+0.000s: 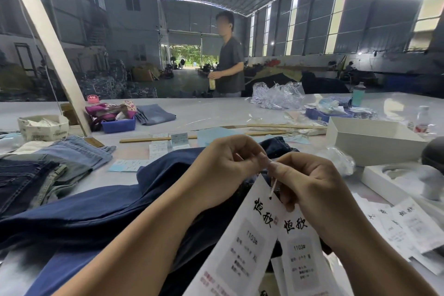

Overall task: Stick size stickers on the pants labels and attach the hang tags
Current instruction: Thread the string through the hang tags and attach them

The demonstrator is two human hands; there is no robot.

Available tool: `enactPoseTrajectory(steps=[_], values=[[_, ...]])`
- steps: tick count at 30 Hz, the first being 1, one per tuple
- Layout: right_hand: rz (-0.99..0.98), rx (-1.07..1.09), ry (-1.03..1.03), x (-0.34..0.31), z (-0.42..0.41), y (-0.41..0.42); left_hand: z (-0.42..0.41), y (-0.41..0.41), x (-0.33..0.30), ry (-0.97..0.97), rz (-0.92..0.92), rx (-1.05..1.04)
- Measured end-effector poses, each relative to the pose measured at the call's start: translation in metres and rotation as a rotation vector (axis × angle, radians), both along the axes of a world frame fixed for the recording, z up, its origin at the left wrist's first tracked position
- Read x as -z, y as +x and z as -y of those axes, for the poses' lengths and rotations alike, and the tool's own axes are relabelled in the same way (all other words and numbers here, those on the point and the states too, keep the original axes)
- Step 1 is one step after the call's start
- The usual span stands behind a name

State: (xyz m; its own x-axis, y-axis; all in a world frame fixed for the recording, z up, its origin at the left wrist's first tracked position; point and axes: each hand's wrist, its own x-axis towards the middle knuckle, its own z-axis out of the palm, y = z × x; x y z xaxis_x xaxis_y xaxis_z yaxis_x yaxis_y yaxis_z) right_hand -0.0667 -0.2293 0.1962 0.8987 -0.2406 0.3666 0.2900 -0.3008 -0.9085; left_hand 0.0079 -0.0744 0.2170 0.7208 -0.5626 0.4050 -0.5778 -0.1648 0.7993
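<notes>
Dark blue pants [115,206] lie spread across the table in front of me. My left hand [223,170] and my right hand [310,187] meet above them, fingertips pinched together on a thin white tag string [274,186]. Two white hang tags [249,240] with black characters and "1103#" dangle from that string below my right hand. Sheets of small size stickers [158,149] lie on the table beyond the pants. The pants label is hidden under my hands.
A stack of folded jeans [55,166] sits at the left. More hang tags [408,226] lie at the right, near an open white box [374,142]. A blue bin [119,125] and wooden sticks [283,126] lie farther back. A person [228,60] stands beyond the table.
</notes>
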Motion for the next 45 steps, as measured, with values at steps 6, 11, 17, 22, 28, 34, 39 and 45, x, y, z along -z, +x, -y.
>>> enactPoseTrajectory(steps=[6, 11, 17, 22, 28, 34, 39, 45], values=[[-0.023, -0.059, -0.013, -0.003, -0.001, 0.0, 0.006, 0.0, 0.0, -0.09, -0.142, 0.045], [-0.04, -0.06, 0.028, -0.005, 0.0, 0.0, 0.012, -0.003, -0.001, -0.148, -0.104, 0.013], [0.007, -0.054, 0.063, -0.002, 0.004, 0.0, 0.013, -0.011, 0.0, 0.038, 0.198, -0.046], [-0.074, -0.1, -0.01, -0.003, 0.006, 0.001, 0.012, -0.012, -0.001, 0.201, 0.438, -0.075], [-0.076, -0.062, -0.017, -0.002, 0.013, -0.002, 0.009, -0.007, 0.006, 0.154, 0.3, -0.065], [0.004, 0.181, 0.017, 0.006, 0.018, -0.006, -0.018, 0.017, 0.011, 0.32, 0.42, -0.345], [-0.042, 0.255, -0.213, 0.007, 0.012, -0.007, -0.023, 0.022, 0.014, 0.629, 0.369, -0.44], [-0.172, 0.298, -0.328, 0.002, 0.009, 0.0, -0.015, 0.029, 0.0, 0.803, 0.532, -0.582]])
